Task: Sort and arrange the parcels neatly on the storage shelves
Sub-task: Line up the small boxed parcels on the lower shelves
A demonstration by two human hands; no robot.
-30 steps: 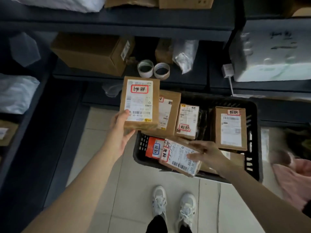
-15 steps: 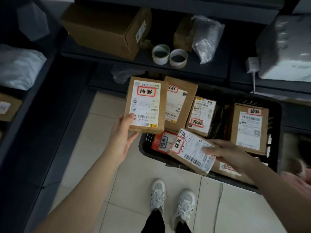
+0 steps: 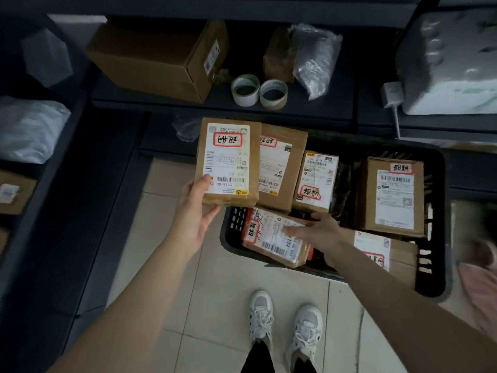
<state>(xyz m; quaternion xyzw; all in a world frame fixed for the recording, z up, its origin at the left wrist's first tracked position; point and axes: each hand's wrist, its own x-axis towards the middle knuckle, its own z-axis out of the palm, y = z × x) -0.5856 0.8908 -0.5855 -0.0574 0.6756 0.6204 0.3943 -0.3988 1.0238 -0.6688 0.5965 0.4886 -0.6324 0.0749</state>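
My left hand (image 3: 193,211) holds a brown parcel (image 3: 228,162) upright by its lower left corner, its white label and red-framed writing facing me, just left of the black basket (image 3: 430,265). My right hand (image 3: 320,232) lies over a flat labelled parcel (image 3: 269,238) at the basket's near left corner, thumb on its far edge, fingers across the label. Several more brown parcels stand in the basket, among them a tall one (image 3: 279,168), a narrow one (image 3: 316,179) and a wide one (image 3: 392,195).
The low dark shelf (image 3: 215,106) behind the basket carries a large carton (image 3: 156,57), two tape rolls (image 3: 245,90), a crinkled plastic bag (image 3: 314,57) and a white foam box (image 3: 451,63). A white bag (image 3: 29,130) lies on the left shelf. My shoes (image 3: 261,316) stand on tiled floor.
My right hand has lowered the flat parcel from above the basket's rim down into the basket. The left hand keeps its parcel in about the same place. The view has tilted downward.
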